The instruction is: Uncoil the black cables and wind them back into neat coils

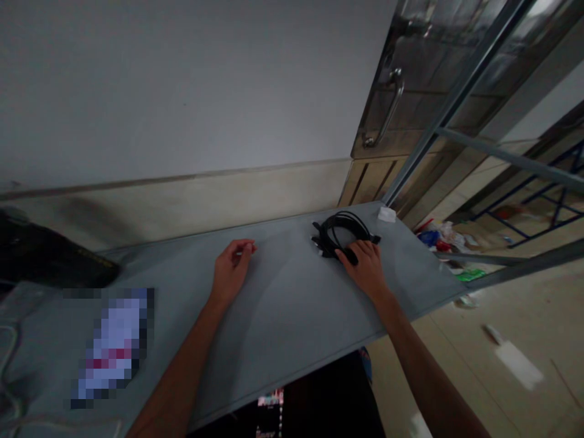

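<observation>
A coiled bundle of black cable (329, 234) lies on the grey table (292, 304) to the right of centre, with connector ends sticking out at its left side. My right hand (362, 261) is closed on the near right part of the coil, thumb on its near edge and fingers over the right side. My left hand (233, 264) hovers over or rests on the table left of the coil, its fingers curled and drawn together near the thumb; nothing can be made out between them.
A small white object (387, 214) lies at the table's far right corner. At left are a dark object (55, 252), a pixelated item (116, 340) and a pale cable (11, 365). A metal frame (422, 152) stands at right; a wall runs behind.
</observation>
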{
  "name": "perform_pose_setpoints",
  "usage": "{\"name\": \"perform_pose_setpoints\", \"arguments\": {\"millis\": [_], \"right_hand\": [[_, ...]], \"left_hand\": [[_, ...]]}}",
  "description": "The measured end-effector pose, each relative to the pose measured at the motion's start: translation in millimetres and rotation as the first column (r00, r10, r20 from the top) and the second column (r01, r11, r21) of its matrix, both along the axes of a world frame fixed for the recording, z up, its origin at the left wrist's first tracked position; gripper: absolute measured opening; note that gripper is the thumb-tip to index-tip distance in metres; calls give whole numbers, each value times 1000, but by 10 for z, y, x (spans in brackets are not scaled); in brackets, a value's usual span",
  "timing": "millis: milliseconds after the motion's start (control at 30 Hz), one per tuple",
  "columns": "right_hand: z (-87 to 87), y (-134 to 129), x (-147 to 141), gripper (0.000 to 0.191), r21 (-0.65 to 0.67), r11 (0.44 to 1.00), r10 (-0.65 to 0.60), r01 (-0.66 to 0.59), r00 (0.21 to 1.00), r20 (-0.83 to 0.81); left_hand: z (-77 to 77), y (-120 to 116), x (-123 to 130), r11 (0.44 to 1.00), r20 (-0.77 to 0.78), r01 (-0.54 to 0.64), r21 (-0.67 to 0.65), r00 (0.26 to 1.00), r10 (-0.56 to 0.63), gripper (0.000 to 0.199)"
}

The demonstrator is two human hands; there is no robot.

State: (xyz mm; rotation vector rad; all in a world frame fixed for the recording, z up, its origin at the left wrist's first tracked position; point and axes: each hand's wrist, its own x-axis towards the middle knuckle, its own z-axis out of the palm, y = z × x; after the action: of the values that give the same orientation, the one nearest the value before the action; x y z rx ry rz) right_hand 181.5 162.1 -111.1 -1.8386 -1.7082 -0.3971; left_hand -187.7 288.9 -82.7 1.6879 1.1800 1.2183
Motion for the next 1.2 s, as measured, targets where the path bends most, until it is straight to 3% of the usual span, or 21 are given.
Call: {"name": "perform_pose_setpoints", "arguments": {"millis": [367,533,667,767,867,933,1000,1100,1200], "right_hand": [[23,-30,0,55,-29,999,36,-34,997,66],[39,-26,6,59,24,997,76,-74,988,-133],[77,-48,25,68,79,997,37,-19,973,-230],[206,-61,29,70,131,990,-6,49,951,-308],[545,-9,22,65,248,959,-3,137,881,-473],[923,73,13,59,372,912,126,174,745,-656],[1406,180,-1,55,498,848,303,183,603,-738],[2224,333,-69,44,675,704,525,219,480,-703],[2959,398,-269,44,769,605,677,205,375,-633]], "left_hand": [[-22,19,1,1000,38,16,-1,999,-16,45],[-13,8,-5,1000,34,19,11,999,-19,46],[-16,17,-4,999,43,32,10,999,-33,50],[-33,42,-7,1000,63,30,9,998,-31,52],[-52,61,-7,999,75,32,4,997,-33,53],[-60,64,-5,999,85,36,1,996,-36,53],[-62,59,0,999,87,43,8,995,-43,52],[-52,42,8,998,91,66,16,994,-67,50],[-33,22,18,997,124,75,2,989,-74,51]]}}
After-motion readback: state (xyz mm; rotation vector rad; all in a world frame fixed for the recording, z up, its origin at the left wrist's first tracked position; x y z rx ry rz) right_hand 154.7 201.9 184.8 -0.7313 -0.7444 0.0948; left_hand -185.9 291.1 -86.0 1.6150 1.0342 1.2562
